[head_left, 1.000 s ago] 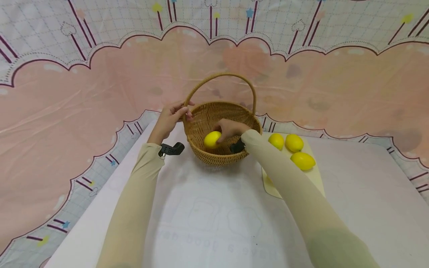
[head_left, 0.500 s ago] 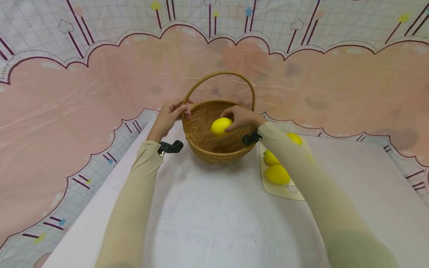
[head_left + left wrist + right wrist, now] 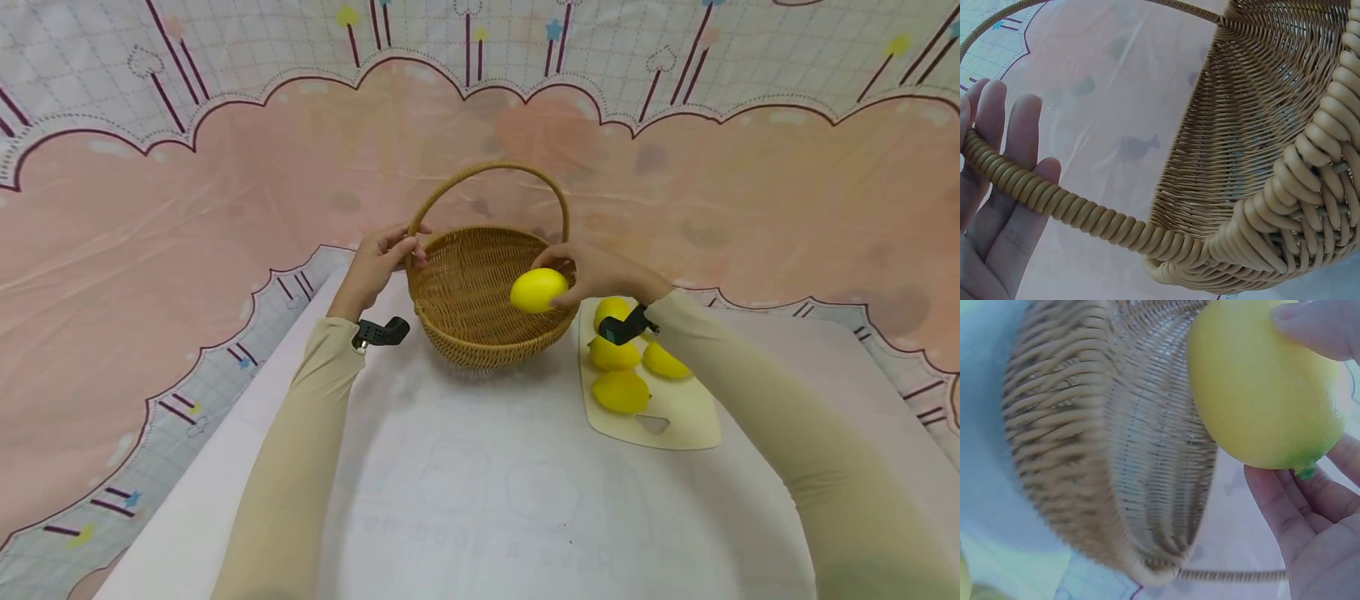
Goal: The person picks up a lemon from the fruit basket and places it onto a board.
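A brown wicker basket (image 3: 480, 287) with a tall arched handle (image 3: 1085, 215) stands at the back middle of the table. My left hand (image 3: 386, 262) holds the left foot of that handle, fingers behind it and thumb in front. My right hand (image 3: 600, 275) grips a yellow lemon (image 3: 538, 290) between thumb and fingers, over the basket's right side. In the right wrist view the lemon (image 3: 1266, 387) shows a green stem end, and the thumb lies across its top. The visible inside of the basket shows bare wicker.
A cream cutting board (image 3: 686, 417) lies right of the basket with several lemons (image 3: 621, 392) on it, partly hidden by the right wrist camera (image 3: 626, 325). Behind the white table (image 3: 465, 467) hangs a pink patterned cloth (image 3: 300, 183).
The right hand has lifted the lemon from inside the basket and carried it right to the basket's right side. More of the board shows. The left hand stays on the handle.
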### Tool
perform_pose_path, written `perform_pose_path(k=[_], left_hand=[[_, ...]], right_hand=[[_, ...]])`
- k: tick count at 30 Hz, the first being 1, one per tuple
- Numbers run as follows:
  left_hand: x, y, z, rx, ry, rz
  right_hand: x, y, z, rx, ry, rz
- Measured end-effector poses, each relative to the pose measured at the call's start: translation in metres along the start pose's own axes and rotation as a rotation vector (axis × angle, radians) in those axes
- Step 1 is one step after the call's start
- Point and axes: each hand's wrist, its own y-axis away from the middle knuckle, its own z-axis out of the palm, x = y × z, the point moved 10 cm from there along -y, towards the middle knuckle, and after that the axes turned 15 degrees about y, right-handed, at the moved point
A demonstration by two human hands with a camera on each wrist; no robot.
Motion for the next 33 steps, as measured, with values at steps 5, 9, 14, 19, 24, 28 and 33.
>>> perform_pose_path(k=[5, 9, 14, 19, 24, 28, 33], left_hand=[[-0.002, 0.0, 0.001, 0.003, -0.016, -0.008], [-0.001, 0.001, 0.001, 0.004, -0.023, -0.008], [0.0, 0.002, 0.0, -0.008, -0.016, 0.002], [0.002, 0.002, -0.001, -0.018, -0.015, 0.007], [0.003, 0.001, -0.002, -0.007, -0.015, 0.0], [0.003, 0.001, -0.002, -0.009, -0.01, -0.002], [0.004, -0.001, -0.003, -0.008, -0.025, -0.007]], right_hand=[[0.0, 0.03, -0.003, 0.023, 0.072, -0.03], [0.007, 0.053, -0.002, 0.027, 0.09, -0.016], [0.019, 0.084, -0.003, 0.034, 0.107, 0.029], [0.032, 0.115, -0.007, 0.059, 0.156, 0.086], [0.05, 0.142, -0.004, 0.068, 0.166, 0.14], [0.063, 0.162, 0.002, 0.071, 0.186, 0.169], [0.076, 0.179, 0.009, 0.068, 0.195, 0.196]])
